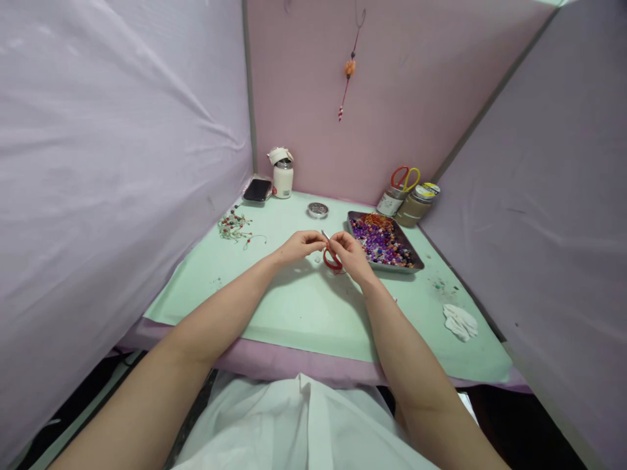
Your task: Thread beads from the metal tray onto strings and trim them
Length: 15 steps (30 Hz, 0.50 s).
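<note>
Both my hands meet over the middle of the pale green mat [304, 307]. My left hand [300, 246] is closed in a pinch, fingertips touching a thin silvery tool or pin [325, 234] that sticks up between the hands. My right hand [349, 254] is closed too, gripping a loop of red cord [332, 262] that hangs under its fingers. Just right of my right hand lies a metal tray [414, 262] filled with purple and mixed beads.
A small metal dish [318, 209], a white jar [283, 178] and a black phone [257, 190] stand at the back. Jars with scissors [404, 177] sit at the back right. Beaded strands [235, 228] lie at left, a white crumpled tissue [460, 321] at right. Cloth walls enclose the table.
</note>
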Each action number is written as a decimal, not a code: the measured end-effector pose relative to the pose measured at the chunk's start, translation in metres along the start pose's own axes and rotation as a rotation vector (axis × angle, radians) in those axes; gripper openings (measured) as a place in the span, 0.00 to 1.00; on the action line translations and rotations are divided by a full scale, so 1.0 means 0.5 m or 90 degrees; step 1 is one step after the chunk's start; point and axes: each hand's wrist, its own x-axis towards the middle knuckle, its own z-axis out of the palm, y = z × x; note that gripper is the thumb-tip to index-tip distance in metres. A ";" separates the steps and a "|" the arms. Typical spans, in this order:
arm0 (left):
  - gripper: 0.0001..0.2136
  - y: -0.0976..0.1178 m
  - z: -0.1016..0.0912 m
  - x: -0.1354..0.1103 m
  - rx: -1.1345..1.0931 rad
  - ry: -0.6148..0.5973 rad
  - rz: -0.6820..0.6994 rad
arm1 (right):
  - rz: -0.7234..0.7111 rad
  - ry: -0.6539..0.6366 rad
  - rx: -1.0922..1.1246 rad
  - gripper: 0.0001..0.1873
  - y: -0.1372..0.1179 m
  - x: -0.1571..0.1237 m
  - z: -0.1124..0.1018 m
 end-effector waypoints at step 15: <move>0.12 -0.011 0.002 0.006 -0.136 0.093 -0.052 | 0.048 -0.022 -0.094 0.11 0.004 -0.006 0.014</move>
